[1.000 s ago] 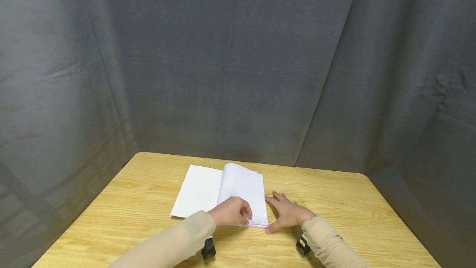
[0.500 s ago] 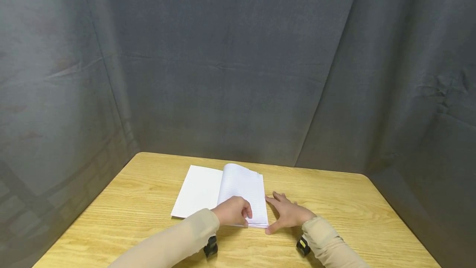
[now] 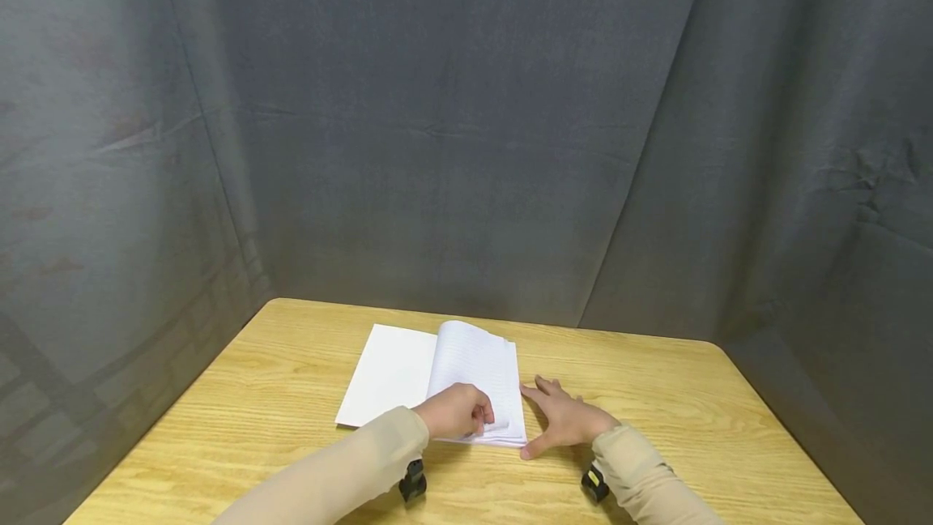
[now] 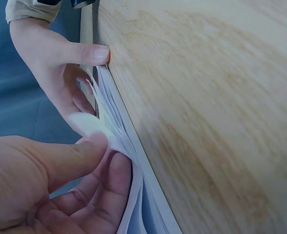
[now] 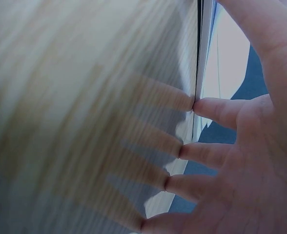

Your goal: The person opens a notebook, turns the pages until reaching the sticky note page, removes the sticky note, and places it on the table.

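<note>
One notebook (image 3: pixel 477 359) lies open on one wooden table (image 3: pixel 291 371), in front of the person, its two sides showing: a single blank white leaf (image 3: pixel 389 371) flat on the left and a stack of lined pages on the right, too tightly layered to count. Two hands are at it. The left hand (image 3: pixel 453 411) is closed to a narrow pinch, its thumb and fingers holding a curled bit of paper at the near edge of the stack; how many sheets are in that pinch I cannot tell. The right hand (image 3: pixel 564 418) is spread wide, four fingertips down on the tabletop, the index finger touching the notebook's right edge and the thumb at its near right corner. Two beige sleeves (image 3: pixel 335 468) reach in, with two black devices (image 3: pixel 412 480), one at each wrist. Grey cloth (image 3: pixel 437 144) hangs behind the table and on both sides.
</note>
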`<state>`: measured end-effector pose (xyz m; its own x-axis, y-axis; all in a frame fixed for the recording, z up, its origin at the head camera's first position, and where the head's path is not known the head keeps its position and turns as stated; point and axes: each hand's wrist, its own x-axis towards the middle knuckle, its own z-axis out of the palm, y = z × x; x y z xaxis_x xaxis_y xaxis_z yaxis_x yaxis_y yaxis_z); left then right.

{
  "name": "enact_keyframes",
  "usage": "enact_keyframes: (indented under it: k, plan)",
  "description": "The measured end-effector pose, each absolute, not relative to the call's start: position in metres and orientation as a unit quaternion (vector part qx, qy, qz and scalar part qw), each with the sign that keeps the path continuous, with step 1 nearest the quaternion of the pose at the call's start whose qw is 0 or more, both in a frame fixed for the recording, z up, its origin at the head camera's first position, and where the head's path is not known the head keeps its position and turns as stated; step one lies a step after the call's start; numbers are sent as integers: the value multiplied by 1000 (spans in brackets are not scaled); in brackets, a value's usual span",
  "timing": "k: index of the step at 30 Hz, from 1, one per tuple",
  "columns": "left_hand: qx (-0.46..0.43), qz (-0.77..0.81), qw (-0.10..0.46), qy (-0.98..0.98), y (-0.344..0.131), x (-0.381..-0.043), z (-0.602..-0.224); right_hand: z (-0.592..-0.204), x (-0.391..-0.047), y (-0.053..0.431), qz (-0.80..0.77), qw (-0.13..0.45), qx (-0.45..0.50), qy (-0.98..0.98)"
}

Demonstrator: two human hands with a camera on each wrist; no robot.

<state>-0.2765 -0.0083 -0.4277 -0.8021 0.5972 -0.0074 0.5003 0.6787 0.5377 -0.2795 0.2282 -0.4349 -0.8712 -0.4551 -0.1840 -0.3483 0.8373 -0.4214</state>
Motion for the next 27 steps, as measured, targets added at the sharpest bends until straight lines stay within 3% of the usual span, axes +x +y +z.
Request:
enact_keyframes:
  k: [10, 19, 27]
  plan:
    - [290, 263, 62, 918, -6, -274, -426, -434, -281, 228, -189, 143, -211, 948]
    - [252, 352, 95, 897, -9, -277, -430, -435, -280, 226, -186, 144, -210, 949]
    - [256, 334, 95, 902, -12, -274, -423, -433, -279, 226, -185, 148, -206, 949]
